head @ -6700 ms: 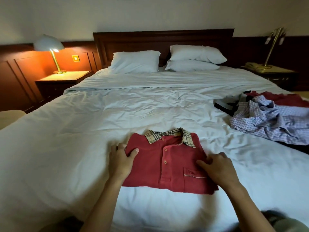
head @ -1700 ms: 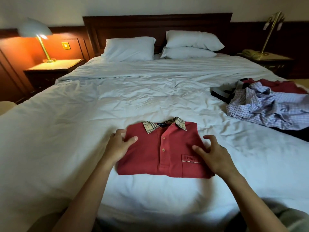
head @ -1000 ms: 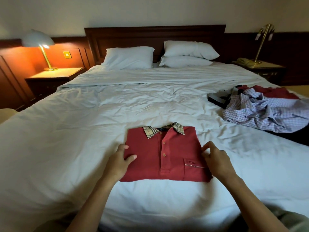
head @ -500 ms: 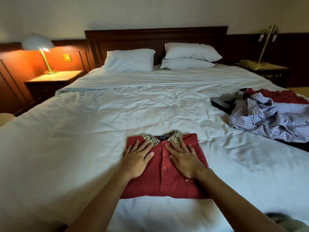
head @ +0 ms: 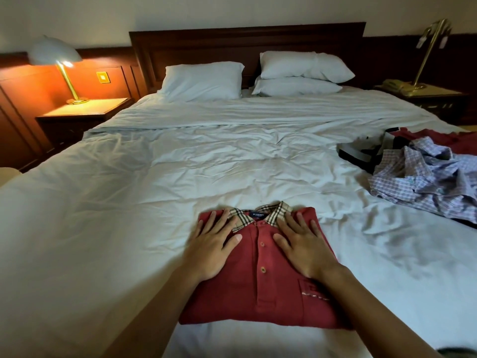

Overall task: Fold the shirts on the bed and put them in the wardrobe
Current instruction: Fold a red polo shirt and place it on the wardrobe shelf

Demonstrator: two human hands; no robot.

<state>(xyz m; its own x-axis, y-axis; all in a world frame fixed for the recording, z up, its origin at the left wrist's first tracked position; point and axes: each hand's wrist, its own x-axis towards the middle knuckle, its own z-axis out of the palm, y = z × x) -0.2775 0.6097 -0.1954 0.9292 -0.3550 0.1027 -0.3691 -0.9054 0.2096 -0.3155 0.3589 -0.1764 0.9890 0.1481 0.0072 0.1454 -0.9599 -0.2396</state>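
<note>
Head view: folded red polo shirt [head: 260,275] lies on the white bed [head: 129,202] at its near edge, plaid collar pointing to the headboard. Left hand [head: 211,246] flat on the shirt's left shoulder, fingers straight and spread — right hand [head: 304,246] likewise on the right shoulder. Right of the shirt, well apart — heap of unfolded shirts [head: 423,177].

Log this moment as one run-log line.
red polo shirt: folded, on bed | left hand: flat on it | right hand: flat on it | other shirts: heaped unfolded at right | wardrobe: not in view
</note>
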